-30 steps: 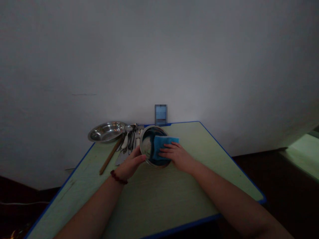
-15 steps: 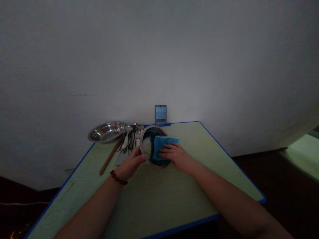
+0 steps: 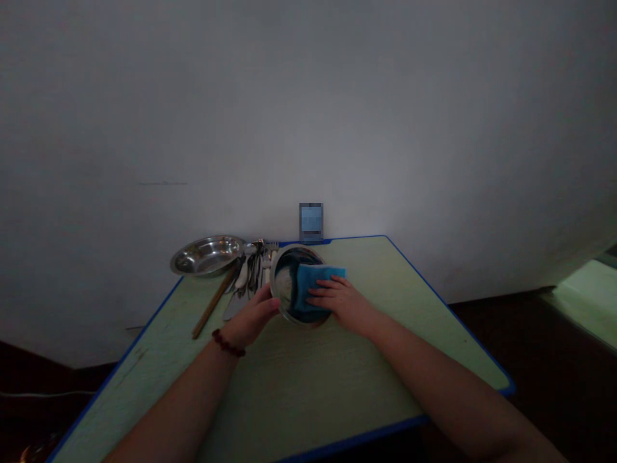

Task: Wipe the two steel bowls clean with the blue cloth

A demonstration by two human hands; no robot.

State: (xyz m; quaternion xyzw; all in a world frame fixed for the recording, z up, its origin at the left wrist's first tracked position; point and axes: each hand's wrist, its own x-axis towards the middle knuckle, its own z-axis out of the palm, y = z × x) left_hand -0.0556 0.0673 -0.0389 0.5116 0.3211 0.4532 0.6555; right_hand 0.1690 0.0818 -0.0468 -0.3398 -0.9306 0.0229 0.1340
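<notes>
Left hand (image 3: 250,320) edged leftward, gripping bowl (image 3: 285,284), right hand (image 3: 348,308) holding blue cloth (image 3: 308,283) inside, green table (image 3: 318,379), grey wall (image 3: 308,116) behind

Near the centre, most of the left fingers (image 3: 261,294) are hidden behind the metal bowl (image 3: 284,284), whose right interior lies under a blue cloth (image 3: 307,278). Coarse pixelation obscures the small upright device (image 3: 311,222) above. Left of centre, overlapping cutlery (image 3: 251,275) is too tangled to count. The bottom edge crops both forearms (image 3: 176,405) and the tabletop (image 3: 308,386); the right edge cuts off a pale green surface (image 3: 585,302).
</notes>
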